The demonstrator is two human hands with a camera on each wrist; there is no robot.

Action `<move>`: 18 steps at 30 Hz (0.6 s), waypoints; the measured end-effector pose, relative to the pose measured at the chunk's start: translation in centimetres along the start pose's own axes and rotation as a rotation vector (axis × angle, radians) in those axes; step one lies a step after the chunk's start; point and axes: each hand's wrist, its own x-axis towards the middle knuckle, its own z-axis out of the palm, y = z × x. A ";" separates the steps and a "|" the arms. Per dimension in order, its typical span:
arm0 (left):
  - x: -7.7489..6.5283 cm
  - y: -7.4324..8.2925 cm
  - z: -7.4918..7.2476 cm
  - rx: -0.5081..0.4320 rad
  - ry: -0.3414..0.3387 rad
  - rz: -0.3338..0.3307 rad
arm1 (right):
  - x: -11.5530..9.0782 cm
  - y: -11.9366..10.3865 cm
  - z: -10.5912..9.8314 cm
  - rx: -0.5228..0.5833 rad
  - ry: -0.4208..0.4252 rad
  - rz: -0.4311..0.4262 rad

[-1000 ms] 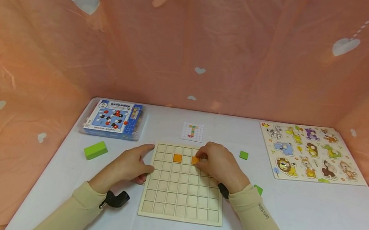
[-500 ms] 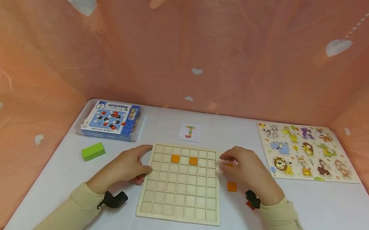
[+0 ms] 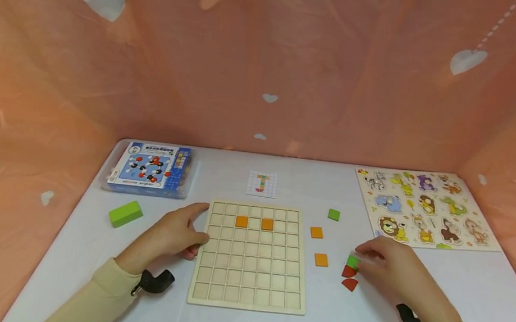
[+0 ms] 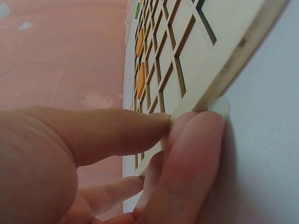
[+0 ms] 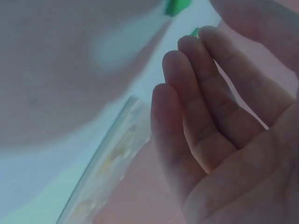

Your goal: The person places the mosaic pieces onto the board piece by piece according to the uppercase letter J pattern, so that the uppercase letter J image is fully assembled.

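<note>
A pale wooden grid board [image 3: 243, 298] lies on the white table with two orange square tiles [image 3: 241, 221] in its upper part. My left hand [image 3: 178, 231] holds the board's left edge; in the left wrist view its fingers [image 4: 194, 154] curl at the rim. My right hand [image 3: 396, 269] is right of the board, thumb and forefinger parted around a green square tile [image 3: 353, 261]. Its fingers [image 5: 173, 116] look loosely bent in the right wrist view. Two red quarter-round tiles [image 3: 349, 284] lie just below that green tile.
Two loose orange tiles [image 3: 321, 260] and another green tile [image 3: 334, 215] lie right of the board. A pattern card [image 3: 269, 192] sits behind it. A green block [image 3: 125, 214] and a boxed molecule set [image 3: 149, 168] are at left, an animal puzzle [image 3: 430, 235] at back right.
My right hand has left an orange tile on the board's upper part and moved right to the green tile, uncovering the loose tiles. My left hand stays at the board's edge.
</note>
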 end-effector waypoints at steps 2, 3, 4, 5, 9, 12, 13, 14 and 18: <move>-0.1 -0.1 -0.1 -0.004 0.002 0.002 | -0.4 0.4 0.1 -0.010 0.006 -0.008; -0.1 -0.2 -0.1 -0.007 0.002 0.003 | -0.5 0.6 0.1 -0.015 0.007 -0.013; -0.1 -0.2 -0.1 -0.008 0.003 0.004 | -0.6 0.7 0.1 -0.018 0.007 -0.019; 0.0 -0.3 -0.1 -0.007 0.004 0.007 | -0.7 0.8 0.2 -0.020 0.009 -0.019; 0.1 -0.3 0.0 -0.002 0.005 0.005 | -0.7 0.9 0.4 -0.021 0.004 -0.032; 0.2 -0.4 0.0 0.002 0.001 0.002 | -0.7 1.0 0.5 -0.023 0.004 -0.039; 0.2 -0.3 0.0 0.000 0.001 -0.001 | -0.7 1.0 0.6 -0.024 0.005 -0.039; 0.1 -0.3 0.0 -0.001 0.001 -0.002 | -0.7 1.1 0.6 -0.025 0.005 -0.043; 0.0 -0.3 0.0 0.005 0.001 0.002 | -0.6 1.1 0.8 -0.024 0.011 -0.050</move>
